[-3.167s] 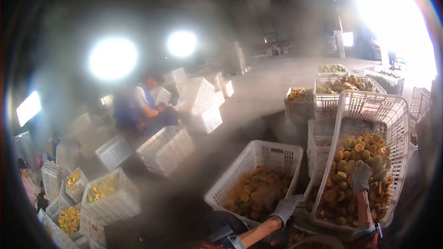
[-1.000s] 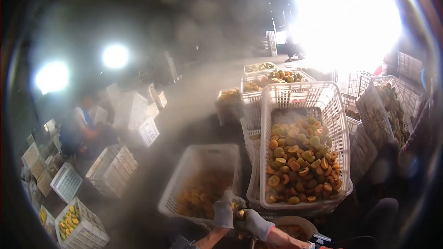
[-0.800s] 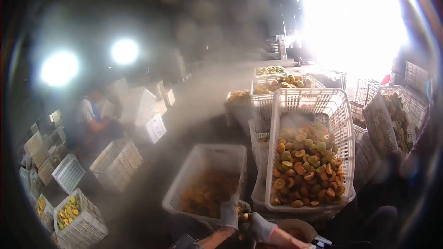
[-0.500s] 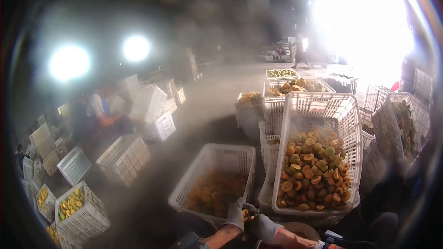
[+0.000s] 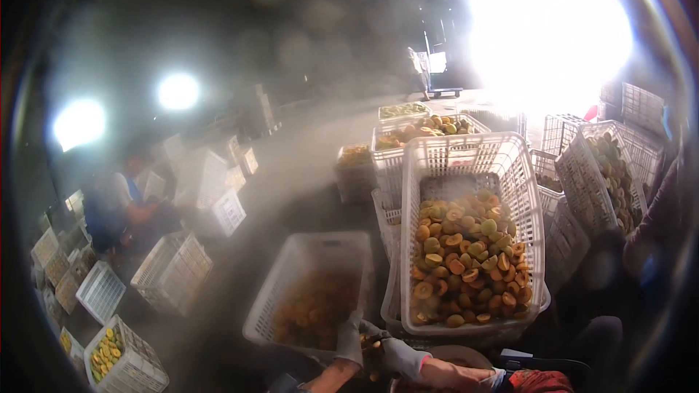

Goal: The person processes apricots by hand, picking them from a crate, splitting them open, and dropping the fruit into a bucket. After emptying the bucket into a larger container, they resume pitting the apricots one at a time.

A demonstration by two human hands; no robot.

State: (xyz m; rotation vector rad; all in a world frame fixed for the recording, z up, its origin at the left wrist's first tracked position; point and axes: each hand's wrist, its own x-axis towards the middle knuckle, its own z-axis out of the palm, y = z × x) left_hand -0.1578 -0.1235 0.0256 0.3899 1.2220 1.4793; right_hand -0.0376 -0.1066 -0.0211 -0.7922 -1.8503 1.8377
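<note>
Both hands wear pale gloves and meet at the bottom centre. My left hand is closed at the right rim of a white crate with halved fruit inside, blurred by haze. My right hand is closed beside it, its fingers touching the left one. Small brownish pieces show between and just below the hands; what each hand grips is too small and dark to make out. To the right, a tilted white crate holds many orange and green fruit halves. A round container lies partly behind my right forearm.
More fruit crates stand behind the large one, and others lean at the right near a person's arm. At the left are crates and a seated person. Someone stands far back beside a cart.
The whole view has shifted, so crates and lamps sit further left. My hands stay together, now slightly lower and further left. The distant person appears in a different place, near a cart.
</note>
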